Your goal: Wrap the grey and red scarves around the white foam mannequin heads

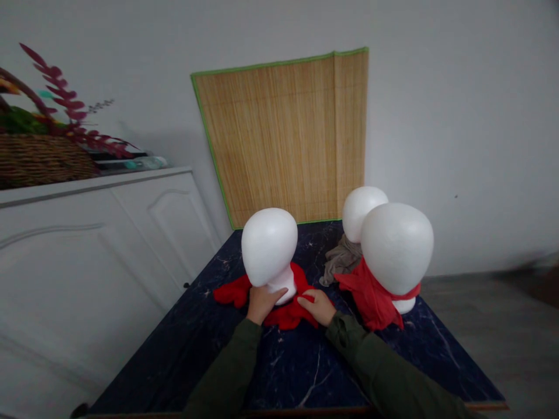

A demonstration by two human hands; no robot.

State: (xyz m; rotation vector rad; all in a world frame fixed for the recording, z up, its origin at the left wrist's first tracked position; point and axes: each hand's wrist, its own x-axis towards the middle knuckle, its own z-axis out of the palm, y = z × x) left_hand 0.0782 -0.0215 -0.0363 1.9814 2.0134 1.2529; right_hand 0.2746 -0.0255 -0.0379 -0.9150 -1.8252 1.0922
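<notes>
Pale wall (454, 93) backs the room, with a bamboo mat (283, 139) fixed flat against it, perhaps to give a plain backdrop above the dark marbled table (297, 375). On the left, a white cabinet (52, 262) carries a wicker basket (43, 158) of decorative foliage, out of the way of the work.

Nearest the person, a white head form (268, 244) stands on its neck (289, 285), left of the table's middle, likely set there so both arms can reach it easily. Red cloth (286, 318) lies loosely about its base, spread to either side and in front. The left hand (262, 302) is against the neck, thumb laid across the front; its fingers are hidden, so whether it grips the form or the cloth I cannot tell. That contact would brace a light-looking form against tipping. The right hand (321, 306) is narrowed, thumb and forefinger pinching the red cloth just beside the neck, a hold that suits thin, limp fabric.

To the right, a second head form (397, 247) wears a coral scarf (373, 297) around its neck, and a third head form (360, 209) stands partly behind it with a grey-brown cloth (343, 258) at its base, both seemingly parked aside to leave working room.
</notes>
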